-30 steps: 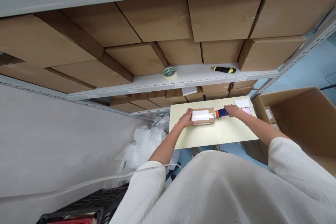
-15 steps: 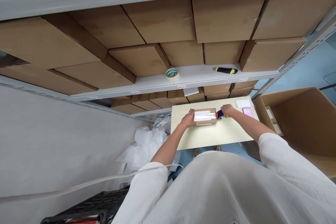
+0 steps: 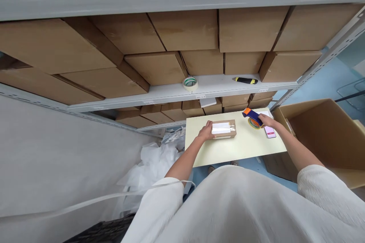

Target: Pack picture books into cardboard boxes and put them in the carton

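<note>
A small cardboard box (image 3: 232,131) lies on the pale yellow tabletop (image 3: 216,152), a white label and shiny tape on its top face. My left hand (image 3: 207,131) grips the left end of this box. Off to the right, my right hand (image 3: 265,120) is closed on a blue and orange tape dispenser (image 3: 252,115) with a roll of tape in it. The dispenser is apart from the box, above the table's right part. A phone (image 3: 269,132) with a lit screen lies just below my right hand, and white paper beside it is partly covered.
Shelves ahead hold several cardboard boxes (image 3: 243,26). A tape roll (image 3: 190,83) and a utility knife (image 3: 245,80) rest on the shelf edge. A large open carton (image 3: 327,133) stands right of the table; crumpled white wrapping (image 3: 156,159) lies at its left.
My right hand has moved right with the tape dispenser, away from the box end and closer to the phone. My left hand stays on the box. The view has tilted slightly.
</note>
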Tool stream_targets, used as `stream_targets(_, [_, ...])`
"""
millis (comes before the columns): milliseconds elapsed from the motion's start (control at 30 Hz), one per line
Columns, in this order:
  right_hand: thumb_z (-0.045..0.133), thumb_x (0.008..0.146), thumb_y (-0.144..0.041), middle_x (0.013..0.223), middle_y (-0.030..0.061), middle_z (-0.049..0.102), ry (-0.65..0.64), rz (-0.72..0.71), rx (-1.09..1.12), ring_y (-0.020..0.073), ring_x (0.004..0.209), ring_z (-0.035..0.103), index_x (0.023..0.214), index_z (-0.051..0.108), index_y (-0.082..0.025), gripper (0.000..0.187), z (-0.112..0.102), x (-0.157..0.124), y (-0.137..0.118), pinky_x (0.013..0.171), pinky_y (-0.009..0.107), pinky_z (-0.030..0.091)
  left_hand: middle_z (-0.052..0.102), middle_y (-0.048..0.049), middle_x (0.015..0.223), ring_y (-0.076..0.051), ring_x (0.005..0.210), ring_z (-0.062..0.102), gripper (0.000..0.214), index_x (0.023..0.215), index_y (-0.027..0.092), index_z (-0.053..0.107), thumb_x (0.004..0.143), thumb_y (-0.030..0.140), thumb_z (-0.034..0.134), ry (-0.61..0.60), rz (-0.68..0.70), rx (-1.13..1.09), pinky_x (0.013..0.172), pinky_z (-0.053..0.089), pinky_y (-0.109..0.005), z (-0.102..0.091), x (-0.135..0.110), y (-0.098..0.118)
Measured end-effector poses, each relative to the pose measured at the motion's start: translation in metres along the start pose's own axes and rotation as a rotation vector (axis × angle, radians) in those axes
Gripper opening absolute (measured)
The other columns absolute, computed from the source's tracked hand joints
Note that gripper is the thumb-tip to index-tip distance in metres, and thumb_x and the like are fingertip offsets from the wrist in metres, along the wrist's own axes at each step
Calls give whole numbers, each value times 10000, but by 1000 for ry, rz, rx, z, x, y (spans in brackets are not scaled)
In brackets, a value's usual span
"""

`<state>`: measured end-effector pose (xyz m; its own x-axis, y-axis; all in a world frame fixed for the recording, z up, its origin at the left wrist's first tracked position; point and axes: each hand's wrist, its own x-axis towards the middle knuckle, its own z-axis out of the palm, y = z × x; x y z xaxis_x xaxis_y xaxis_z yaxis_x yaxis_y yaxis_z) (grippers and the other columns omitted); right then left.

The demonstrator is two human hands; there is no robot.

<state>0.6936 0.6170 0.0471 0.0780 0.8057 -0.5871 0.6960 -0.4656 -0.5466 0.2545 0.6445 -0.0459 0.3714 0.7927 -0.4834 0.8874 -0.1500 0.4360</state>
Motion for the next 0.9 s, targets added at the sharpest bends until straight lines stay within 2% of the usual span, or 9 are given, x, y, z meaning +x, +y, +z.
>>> stream_targets(67, [378,1103,-497,1138,147,757,58,-134,-53,263,971,732,1180,621,-185,402,-5,-16,-21,787,340,633,72,-109,1874,-424,1566,457,1212,1744,298,186,763,465,877,3,1,2,1164,488,-423,0,0,-1])
stream_targets(133, [415,1100,-489,1106,112,759,130,-328,-147,266,985,713,1188,645,-200,379,-8,-30,-51,876,362,606,77,-109,1873,-427,1566,459,1215,1742,310,185,759,470,882,8,4,0,1163,492,-429,0,0,-1])
stream_targets(233, [427,1106,-510,1201,130,737,281,-612,-274,306,1093,681,1260,669,-207,417,-10,-39,-102,977,413,565,75,-104,1874,-436,1571,451,1221,1743,321,178,757,471,882,12,12,-12,1170,493,-443,2,1,-2])
stream_targets(333, [396,1122,-534,1313,172,700,435,-833,-410,354,1242,617,1377,653,-205,489,-10,-26,-152,1090,488,501,55,-95,1877,-447,1599,407,1227,1748,322,167,758,460,878,10,6,-29,1192,480,-469,5,1,-3])
stream_targets(400, [378,1128,-516,1355,183,692,494,-916,-468,365,1271,593,1442,633,-202,512,-10,-7,-181,1128,529,466,37,-84,1879,-448,1620,375,1242,1754,333,153,753,466,877,8,4,-51,1210,467,-483,7,2,-5])
stream_targets(533, [372,1112,-415,1427,192,682,548,-918,-550,380,1296,580,1518,607,-168,529,-9,37,-227,1148,557,434,13,-75,1880,-452,1644,330,1284,1759,355,143,731,492,900,7,6,-94,1252,429,-497,10,4,-7])
stream_targets(633, [396,1101,-380,1419,201,687,544,-867,-612,386,1286,579,1474,648,-145,508,-7,63,-247,1136,557,426,-2,-82,1878,-455,1650,316,1296,1764,342,140,728,482,905,9,9,-104,1282,397,-504,12,5,-8])
stream_targets(767, [439,1092,-360,1361,194,700,566,-840,-622,379,1259,571,1467,650,-153,478,-3,81,-255,1147,569,398,-21,-73,1876,-452,1660,292,1281,1773,315,138,735,435,878,5,12,-117,1284,404,-507,13,5,-9])
stream_targets(900, [482,1062,-375,1421,214,630,629,-850,-576,410,1290,519,1556,561,-152,547,3,76,-249,1138,585,397,-46,-54,1873,-462,1673,249,1276,1779,327,107,752,449,853,0,10,-135,1283,401,-524,16,4,-11])
